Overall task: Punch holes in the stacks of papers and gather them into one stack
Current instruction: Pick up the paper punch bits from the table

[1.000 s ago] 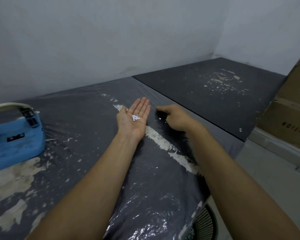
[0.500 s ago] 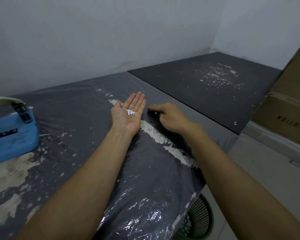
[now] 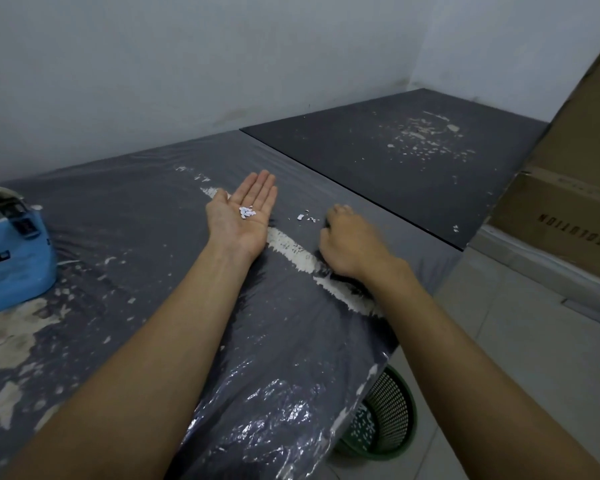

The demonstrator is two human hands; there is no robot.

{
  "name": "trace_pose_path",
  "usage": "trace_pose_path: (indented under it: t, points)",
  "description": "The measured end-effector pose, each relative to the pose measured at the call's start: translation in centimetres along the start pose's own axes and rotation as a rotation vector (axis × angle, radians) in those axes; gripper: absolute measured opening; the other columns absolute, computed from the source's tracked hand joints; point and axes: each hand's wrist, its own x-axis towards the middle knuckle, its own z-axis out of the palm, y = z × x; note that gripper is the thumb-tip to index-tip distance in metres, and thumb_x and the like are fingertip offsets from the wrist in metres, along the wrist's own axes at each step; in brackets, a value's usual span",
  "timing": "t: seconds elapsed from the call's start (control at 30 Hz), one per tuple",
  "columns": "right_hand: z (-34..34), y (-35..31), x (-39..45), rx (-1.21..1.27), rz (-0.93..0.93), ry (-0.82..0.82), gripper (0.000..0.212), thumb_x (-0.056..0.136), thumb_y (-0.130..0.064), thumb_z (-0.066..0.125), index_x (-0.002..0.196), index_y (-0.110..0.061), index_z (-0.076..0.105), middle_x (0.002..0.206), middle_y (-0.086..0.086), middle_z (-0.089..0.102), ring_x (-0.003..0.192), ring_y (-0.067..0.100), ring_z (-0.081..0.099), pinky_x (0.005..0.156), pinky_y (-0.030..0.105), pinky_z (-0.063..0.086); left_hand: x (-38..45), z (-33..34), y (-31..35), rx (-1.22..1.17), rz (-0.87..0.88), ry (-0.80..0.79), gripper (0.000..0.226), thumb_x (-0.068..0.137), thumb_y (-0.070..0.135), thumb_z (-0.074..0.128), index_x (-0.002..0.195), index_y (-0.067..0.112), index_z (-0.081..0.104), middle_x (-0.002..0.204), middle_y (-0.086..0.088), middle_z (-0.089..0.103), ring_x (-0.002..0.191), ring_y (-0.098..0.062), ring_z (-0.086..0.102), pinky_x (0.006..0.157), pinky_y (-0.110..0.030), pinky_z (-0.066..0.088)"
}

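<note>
Left hand: palm up, fingers straight and together, back of the hand resting on the table; a small heap of white paper chads lies in the hollow of the palm. Right hand: knuckles up, fingers curled under and resting on the table just right of the left hand, the two hands apart; whether its fingertips hold anything cannot be told. Loose chads: a few white bits on the table between the two hands, nearer the right hand. Table: dark grey top under clear plastic film, wrinkled and shiny at the near edge, with a worn white streak running diagonally beneath both wrists and pale scuffed patches at the near left. Hole punch: blue body with a pale handle, at the left edge of the table, cut off by the frame, well apart from both hands. Paper stacks: none in view. Second table: dark top, butted against the far right side of the first, flecked with white. Waste basket: green mesh, on the tiled floor below the table's near right corner, white bits inside. Cardboard boxes: brown, at the right edge beside the second table. Wall: plain white, behind both tables.
</note>
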Motion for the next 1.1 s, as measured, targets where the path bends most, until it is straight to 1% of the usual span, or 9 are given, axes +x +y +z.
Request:
trace_pose_path:
  t: [0.1,0.2,0.3,0.37,0.43,0.57,0.7,0.87,1.1]
  points:
    - [1.2,-2.0,-0.8,0.028,-0.028,-0.063,0.058,0.101,-0.027,0.028,0.15,0.003,0.03,0.162,0.017,0.024,0.151,0.027,0.017,0.123,0.041,0.015,0.1,-0.1,-0.1,0.01,0.003,-0.006,0.062,0.11,0.036,0.018,0.131,-0.013,0.05,0.13,-0.03,0.06,0.124,-0.041,0.058,0.111,-0.047,0.043]
    - [1.3,-3.2,-1.0,0.087,-0.088,-0.123,0.059,0.104,-0.027,0.024,0.155,0.001,0.019,0.165,0.013,0.013,0.153,0.024,0.009,0.124,0.039,0.01,0.2,-0.2,0.0,0.008,-0.001,-0.011,0.061,0.11,0.037,0.019,0.128,-0.012,0.051,0.129,-0.03,0.06,0.124,-0.041,0.058,0.11,-0.047,0.043]
    - [0.2,-2.4,-0.5,0.253,-0.037,-0.073,0.029,0.103,-0.017,0.028,0.111,-0.002,0.052,0.128,0.016,0.052,0.119,0.03,0.048,0.087,0.031,0.032,0.3,-0.2,0.0,0.001,-0.004,-0.012,0.061,0.11,0.037,0.02,0.126,-0.013,0.052,0.128,-0.031,0.061,0.124,-0.041,0.058,0.109,-0.048,0.044]
    - [-0.8,-1.5,0.5,0.326,0.022,-0.01,0.019,0.099,-0.01,0.032,0.085,-0.007,0.044,0.095,0.01,0.051,0.09,0.029,0.048,0.067,0.032,0.023,0.3,-0.2,0.0,-0.005,0.002,-0.012,0.061,0.11,0.036,0.02,0.126,-0.013,0.052,0.127,-0.031,0.061,0.123,-0.041,0.058,0.109,-0.048,0.044]
    - [-1.3,-1.2,1.5,0.363,0.024,-0.01,0.018,0.096,-0.005,0.034,0.081,-0.005,0.046,0.087,0.011,0.054,0.089,0.033,0.053,0.064,0.035,0.026,0.2,-0.1,0.0,-0.006,0.005,-0.009,0.061,0.11,0.036,0.02,0.127,-0.013,0.051,0.127,-0.031,0.061,0.123,-0.041,0.058,0.109,-0.048,0.044]
    - [-0.8,-2.5,1.7,0.335,-0.15,-0.064,0.034,0.093,0.0,0.036,0.117,0.002,0.061,0.12,0.018,0.065,0.113,0.036,0.056,0.093,0.043,0.046,0.1,-0.2,0.1,-0.012,0.004,-0.011,0.061,0.11,0.036,0.02,0.127,-0.014,0.051,0.126,-0.032,0.061,0.123,-0.042,0.058,0.11,-0.048,0.043]
    - [-0.2,-2.2,0.6,0.136,-0.404,-0.01,0.052,0.079,-0.005,0.029,0.115,-0.003,0.066,0.124,0.012,0.067,0.109,0.038,0.062,0.089,0.049,0.051,0.1,-0.2,0.1,-0.01,0.007,-0.017,0.062,0.11,0.036,0.02,0.129,-0.014,0.05,0.129,-0.031,0.06,0.125,-0.042,0.057,0.111,-0.048,0.043]
    - [-1.0,0.3,0.5,0.078,-0.38,0.077,0.056,0.085,0.01,0.038,0.134,-0.005,0.062,0.144,0.009,0.056,0.136,0.025,0.049,0.114,0.035,0.037,0.2,-0.1,0.0,-0.014,0.006,-0.011,0.062,0.11,0.037,0.019,0.13,-0.014,0.049,0.13,-0.032,0.059,0.126,-0.042,0.056,0.111,-0.048,0.042]
    - [-1.1,-0.4,1.2,0.229,-0.224,0.047,0.043,0.085,0.011,0.038,0.114,-0.002,0.067,0.116,0.016,0.069,0.108,0.035,0.058,0.09,0.042,0.044,0.1,-0.2,0.1,-0.012,0.008,-0.012,0.063,0.11,0.037,0.02,0.13,-0.014,0.05,0.13,-0.032,0.059,0.125,-0.042,0.057,0.111,-0.048,0.043]
